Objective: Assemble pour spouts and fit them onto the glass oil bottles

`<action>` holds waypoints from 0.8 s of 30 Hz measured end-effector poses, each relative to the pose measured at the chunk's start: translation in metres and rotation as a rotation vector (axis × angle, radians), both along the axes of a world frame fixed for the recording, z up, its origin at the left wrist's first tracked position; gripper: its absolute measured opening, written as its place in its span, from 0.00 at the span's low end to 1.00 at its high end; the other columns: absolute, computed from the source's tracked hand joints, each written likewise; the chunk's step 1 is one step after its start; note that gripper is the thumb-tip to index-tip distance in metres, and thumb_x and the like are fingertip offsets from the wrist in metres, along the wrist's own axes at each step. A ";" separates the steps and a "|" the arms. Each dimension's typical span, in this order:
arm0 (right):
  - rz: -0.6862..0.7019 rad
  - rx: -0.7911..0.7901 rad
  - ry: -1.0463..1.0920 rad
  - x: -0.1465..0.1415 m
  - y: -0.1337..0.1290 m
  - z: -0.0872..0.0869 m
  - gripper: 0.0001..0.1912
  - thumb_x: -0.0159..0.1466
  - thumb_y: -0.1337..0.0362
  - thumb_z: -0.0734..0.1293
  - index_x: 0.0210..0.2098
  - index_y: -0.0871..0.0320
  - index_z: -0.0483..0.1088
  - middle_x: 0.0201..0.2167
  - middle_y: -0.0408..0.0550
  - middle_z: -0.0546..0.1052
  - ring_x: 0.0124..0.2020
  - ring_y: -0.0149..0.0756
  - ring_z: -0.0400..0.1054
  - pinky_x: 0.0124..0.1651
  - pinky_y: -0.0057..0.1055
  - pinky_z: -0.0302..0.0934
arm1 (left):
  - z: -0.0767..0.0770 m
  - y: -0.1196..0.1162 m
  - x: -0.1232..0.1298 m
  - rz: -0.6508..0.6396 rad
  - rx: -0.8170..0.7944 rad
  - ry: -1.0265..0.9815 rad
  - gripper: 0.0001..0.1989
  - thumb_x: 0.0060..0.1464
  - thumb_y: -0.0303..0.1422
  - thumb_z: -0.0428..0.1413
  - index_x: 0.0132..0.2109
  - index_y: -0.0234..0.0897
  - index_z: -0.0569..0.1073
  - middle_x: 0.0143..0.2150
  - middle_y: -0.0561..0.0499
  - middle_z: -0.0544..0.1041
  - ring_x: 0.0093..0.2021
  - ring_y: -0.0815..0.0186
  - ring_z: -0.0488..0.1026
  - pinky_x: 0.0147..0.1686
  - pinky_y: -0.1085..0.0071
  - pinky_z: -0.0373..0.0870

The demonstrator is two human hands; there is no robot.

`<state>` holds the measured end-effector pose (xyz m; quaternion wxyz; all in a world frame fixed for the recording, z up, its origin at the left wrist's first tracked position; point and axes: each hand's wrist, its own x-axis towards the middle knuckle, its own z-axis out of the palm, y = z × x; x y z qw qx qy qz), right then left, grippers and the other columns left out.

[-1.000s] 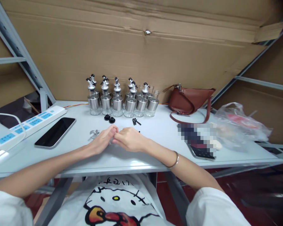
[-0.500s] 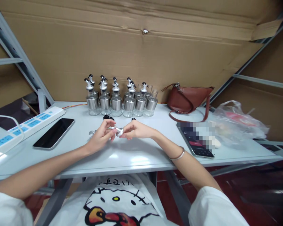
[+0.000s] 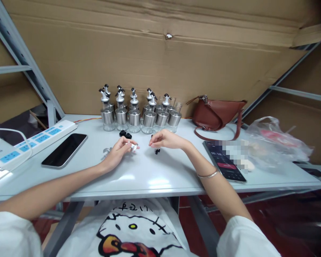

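Note:
My left hand [image 3: 117, 152] is closed around a small white-and-silver pourer spout [image 3: 134, 146], partly covered by the fingers. To its right, my right hand [image 3: 168, 139] hovers low over the table with thumb and fingers pinched together; whatever may be between them is too small to make out. Several tiny black parts [image 3: 157, 151] lie just under that hand. Beyond my left hand sit black round stoppers [image 3: 125, 134]. Grey-silver pieces [image 3: 106, 152] rest beside the left wrist, partly hidden. Glass bottles [image 3: 134, 118] with steel bands stand at the back, several topped with black-and-silver pourers.
On the left lie a black-screened phone [image 3: 65, 150] and a white power strip [image 3: 39, 142]. A brown handbag [image 3: 219, 115], a second phone [image 3: 222, 162] and a clear plastic bag [image 3: 278, 142] occupy the right. Cardboard [image 3: 160, 64] walls off the back.
My right hand has let go of the spout and moved right, over the tiny black parts. The spout stays in my left hand. The view has shifted slightly.

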<state>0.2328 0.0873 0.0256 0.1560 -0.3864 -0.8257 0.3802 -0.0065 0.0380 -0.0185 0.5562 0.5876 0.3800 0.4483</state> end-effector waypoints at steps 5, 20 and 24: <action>-0.016 0.015 -0.122 0.017 0.013 -0.004 0.05 0.52 0.66 0.71 0.28 0.61 0.79 0.24 0.45 0.79 0.27 0.31 0.69 0.34 0.27 0.61 | 0.003 -0.002 0.002 -0.017 -0.042 -0.038 0.18 0.51 0.43 0.59 0.35 0.38 0.60 0.41 0.51 0.75 0.35 0.67 0.74 0.40 0.65 0.69; -0.053 0.029 -0.332 0.021 0.017 -0.012 0.03 0.51 0.67 0.72 0.26 0.57 0.80 0.25 0.44 0.81 0.29 0.34 0.73 0.33 0.27 0.62 | 0.009 -0.005 0.003 -0.025 -0.029 0.077 0.11 0.53 0.38 0.56 0.38 0.36 0.65 0.38 0.51 0.73 0.34 0.67 0.72 0.36 0.68 0.68; -0.083 0.067 -0.386 0.027 0.020 -0.012 0.02 0.50 0.66 0.72 0.24 0.58 0.79 0.22 0.43 0.80 0.25 0.33 0.71 0.29 0.26 0.61 | 0.008 -0.004 0.003 -0.024 -0.018 0.094 0.12 0.53 0.39 0.57 0.38 0.36 0.65 0.36 0.52 0.73 0.32 0.68 0.71 0.34 0.69 0.67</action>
